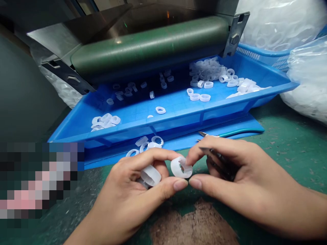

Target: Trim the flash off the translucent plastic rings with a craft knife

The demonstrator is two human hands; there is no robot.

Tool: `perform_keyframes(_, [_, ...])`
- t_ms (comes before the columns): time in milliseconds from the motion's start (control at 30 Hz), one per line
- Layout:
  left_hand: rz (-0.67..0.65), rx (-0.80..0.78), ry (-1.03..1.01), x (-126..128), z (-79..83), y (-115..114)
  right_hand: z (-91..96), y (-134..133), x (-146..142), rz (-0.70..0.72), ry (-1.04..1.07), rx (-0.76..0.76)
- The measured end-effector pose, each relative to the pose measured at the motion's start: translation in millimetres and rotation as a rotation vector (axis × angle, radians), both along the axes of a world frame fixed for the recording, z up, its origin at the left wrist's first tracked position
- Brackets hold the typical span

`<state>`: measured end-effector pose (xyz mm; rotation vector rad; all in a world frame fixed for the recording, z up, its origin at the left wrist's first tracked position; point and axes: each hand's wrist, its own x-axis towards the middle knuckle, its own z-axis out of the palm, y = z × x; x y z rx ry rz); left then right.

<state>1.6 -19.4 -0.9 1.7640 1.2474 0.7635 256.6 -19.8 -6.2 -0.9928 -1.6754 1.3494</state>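
The left hand (127,185) closes around a translucent white plastic ring (150,175). The right hand (230,170) pinches a second translucent ring (181,167), a dark metal tool (219,162) tucked in its fingers.

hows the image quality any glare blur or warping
In the head view, the translucent ring between the left hand and right hand looks sharp, the green roller shows a pale glare streak, and a pixelated patch hides the lower left corner.
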Motion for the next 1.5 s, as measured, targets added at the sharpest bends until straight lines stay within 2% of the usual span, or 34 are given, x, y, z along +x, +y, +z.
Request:
perform_keyframes(133, [0.016, -0.015, -0.033, 0, -0.8, 1, 7.0, 2, 3, -0.026, 0.029, -0.105])
perform_keyframes(300, [0.046, -0.026, -0.080, -2, -1.0, 3, 12.4, 5, 6, 0.000, -0.112, 0.033])
perform_keyframes(367, [0.044, -0.024, -0.087, -3, -0.8, 4, 12.6, 5, 5, -0.008, -0.129, 0.020])
perform_keyframes(500, [-0.018, -0.046, -0.062, -3, -0.6, 4, 10.4, 5, 3, 0.036, -0.075, -0.224])
perform_keyframes(567, [-0.076, -0.005, -0.019, -2, -0.6, 3, 9.1, 6, 2, 0.071, -0.026, -0.372])
perform_keyframes(700, [-0.106, 0.302, 0.058, -1, -4.8, -1, 8.0, 8, -1, 0.155, 0.046, -0.572])
perform_keyframes(833, [-0.134, 0.706, 0.178, -5, -11.8, -5, 7.9, 6, -2, 0.177, 0.158, -0.658])
perform_keyframes(900, [-0.181, 0.791, 0.275, -6, -11.7, -5, 7.3, 5, -2, 0.178, 0.184, -0.682])
perform_keyframes(1033, [-0.233, 0.742, 0.371, -6, -6.5, -1, 6.6, 4, -3, 0.176, 0.224, -0.691])
perform_keyframes(1233, [-0.242, 0.662, 0.249, -6, -10.8, 1, 9.3, 8, 1, 0.136, 0.324, -0.665])
perform_keyframes(1333, [-0.183, 0.688, 0.255, -7, -16.6, -2, 11.7, 10, 2, 0.117, 0.303, -0.639])
perform_keyframes(1500, [-0.100, 0.593, 0.267, -12, -19.8, -7, 14.2, 10, 0, 0.091, 0.214, -0.600])
